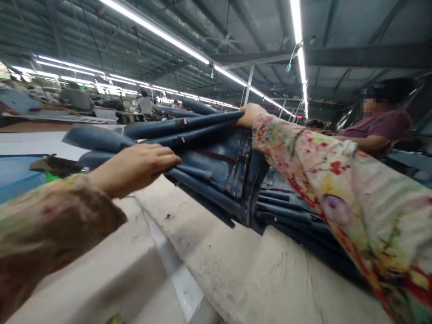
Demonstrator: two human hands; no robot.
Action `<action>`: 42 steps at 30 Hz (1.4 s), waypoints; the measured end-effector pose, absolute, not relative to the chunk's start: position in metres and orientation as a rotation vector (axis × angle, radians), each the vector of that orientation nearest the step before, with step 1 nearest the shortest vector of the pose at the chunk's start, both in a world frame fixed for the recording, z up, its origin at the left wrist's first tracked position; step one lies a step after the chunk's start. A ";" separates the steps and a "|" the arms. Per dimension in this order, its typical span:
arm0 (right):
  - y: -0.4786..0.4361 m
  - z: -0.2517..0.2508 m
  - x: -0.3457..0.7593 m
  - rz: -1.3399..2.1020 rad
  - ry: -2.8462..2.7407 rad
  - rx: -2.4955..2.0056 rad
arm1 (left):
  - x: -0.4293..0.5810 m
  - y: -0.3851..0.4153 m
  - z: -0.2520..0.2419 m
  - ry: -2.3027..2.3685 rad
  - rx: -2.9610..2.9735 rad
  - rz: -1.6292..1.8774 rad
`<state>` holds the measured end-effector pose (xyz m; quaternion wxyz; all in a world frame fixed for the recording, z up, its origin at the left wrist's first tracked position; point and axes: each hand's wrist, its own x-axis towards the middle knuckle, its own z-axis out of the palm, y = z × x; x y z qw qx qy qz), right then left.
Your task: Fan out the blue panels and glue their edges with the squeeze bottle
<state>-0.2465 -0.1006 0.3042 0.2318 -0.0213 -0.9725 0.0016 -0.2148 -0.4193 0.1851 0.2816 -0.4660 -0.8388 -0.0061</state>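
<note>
A thick stack of folded blue denim pieces [202, 153] lies across a worn beige table [236, 270]. My left hand [135, 166] lies on the near side of the stack, fingers curled over the edges of the layers. At the far top edge my right hand [249, 114] is closed on the upper denim layers, its floral sleeve reaching across the pile. The upper layers are lifted and fanned apart from those below.
More denim [297, 216] is piled lower at the right of the table. A co-worker in a purple top [378, 128] stands at the right. Other workers sit at tables [77, 96] far left. A blue surface [16, 173] lies at the left edge.
</note>
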 end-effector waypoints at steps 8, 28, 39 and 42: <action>-0.083 0.236 -0.289 -0.363 -2.696 -0.029 | -0.399 -0.419 0.063 -2.719 -0.910 0.125; 0.003 0.148 -0.009 2.111 -1.488 -0.205 | -0.260 -0.237 0.114 -2.220 -1.811 -0.231; -0.011 0.129 0.287 1.460 -1.669 -0.812 | 0.009 -0.109 0.069 -1.577 -2.800 -0.043; -0.021 0.098 0.415 1.020 -1.799 -1.194 | 0.047 -0.112 0.047 -1.454 -2.910 -0.087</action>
